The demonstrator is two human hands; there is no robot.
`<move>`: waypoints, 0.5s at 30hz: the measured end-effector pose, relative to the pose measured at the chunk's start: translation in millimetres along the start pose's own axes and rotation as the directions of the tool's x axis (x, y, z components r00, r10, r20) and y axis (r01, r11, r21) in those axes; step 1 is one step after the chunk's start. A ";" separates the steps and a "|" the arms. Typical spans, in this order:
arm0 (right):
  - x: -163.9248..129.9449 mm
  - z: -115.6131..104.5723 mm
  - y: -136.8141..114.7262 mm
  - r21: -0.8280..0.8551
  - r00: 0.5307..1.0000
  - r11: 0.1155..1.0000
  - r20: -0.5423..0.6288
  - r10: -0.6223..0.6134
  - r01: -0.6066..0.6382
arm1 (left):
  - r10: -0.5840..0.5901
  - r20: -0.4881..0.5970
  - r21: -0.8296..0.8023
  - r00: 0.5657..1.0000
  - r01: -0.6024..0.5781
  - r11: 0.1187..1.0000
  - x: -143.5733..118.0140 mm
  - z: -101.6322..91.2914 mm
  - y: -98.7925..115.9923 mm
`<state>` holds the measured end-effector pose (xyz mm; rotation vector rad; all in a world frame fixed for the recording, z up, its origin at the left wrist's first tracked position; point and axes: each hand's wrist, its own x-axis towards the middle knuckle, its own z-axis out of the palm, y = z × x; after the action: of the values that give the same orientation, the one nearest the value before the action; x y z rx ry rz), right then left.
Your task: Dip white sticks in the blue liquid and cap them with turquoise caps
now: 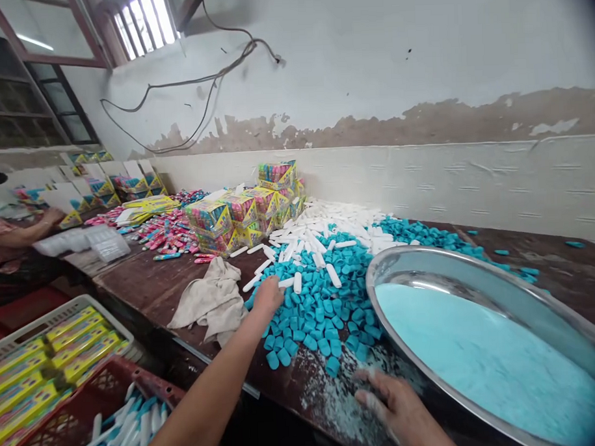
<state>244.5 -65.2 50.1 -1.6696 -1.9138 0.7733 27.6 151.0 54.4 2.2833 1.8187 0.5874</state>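
Fingers of the left hand (268, 294) curl into small blue plastic caps (320, 313); the right hand (399, 408) rests loosely spread, empty, beside the steel basin (475, 269).

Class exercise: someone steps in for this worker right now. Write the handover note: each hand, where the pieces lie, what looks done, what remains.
Left hand: stretched out, fingers down on the heap of small blue plastic caps, by the crumpled beige cloth. Whether it grips one cannot be told.
Right hand: powder-dusted, resting on the table edge beside the large steel basin of pale blue powder, holding nothing.
White plastic tubes lie piled behind the caps.
Done: capped tubes in the red crate.
Left: large loose piles of both.
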 end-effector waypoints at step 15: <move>-18.7 1.9 -23.7 -0.579 0.731 0.699 -0.241 -0.639 0.420 | 0.481 0.180 -0.561 0.858 -0.312 0.767 -153.0 -45.0 78.8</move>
<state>228.7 -86.2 65.1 -1.2280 -2.1941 -0.3372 52.6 -20.7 93.3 2.2126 0.8747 0.6284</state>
